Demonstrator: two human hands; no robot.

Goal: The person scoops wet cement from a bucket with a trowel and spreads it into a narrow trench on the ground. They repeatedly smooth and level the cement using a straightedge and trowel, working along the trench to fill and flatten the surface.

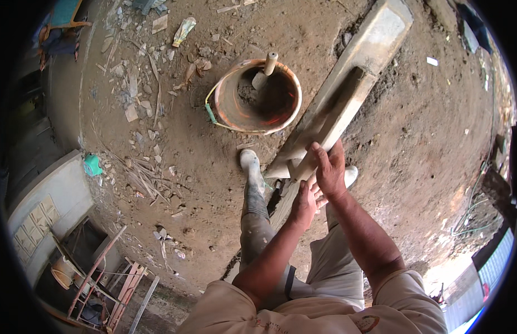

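My right hand (329,171) is closed round the near part of a long pale board (350,106), thumb on its top side. The board lies lengthwise along a grey concrete beam (375,47) running away to the upper right. Just below and left of it, my left hand (305,209) is held palm inward beside the board's near end, fingers stretched out and apart toward my right wrist. Whether those fingers touch the board, I cannot tell. Left of the beam stands a round bucket (219,106) with dark mortar inside and a wooden-handled trowel (269,64) leaning in it.
My booted feet straddle the beam's near end, the left boot (250,161) near the bucket. Rubble and wood scraps (144,178) litter the dirt on the left. A green container (92,165) sits by a low wall (75,183); a wooden frame (111,289) stands at lower left.
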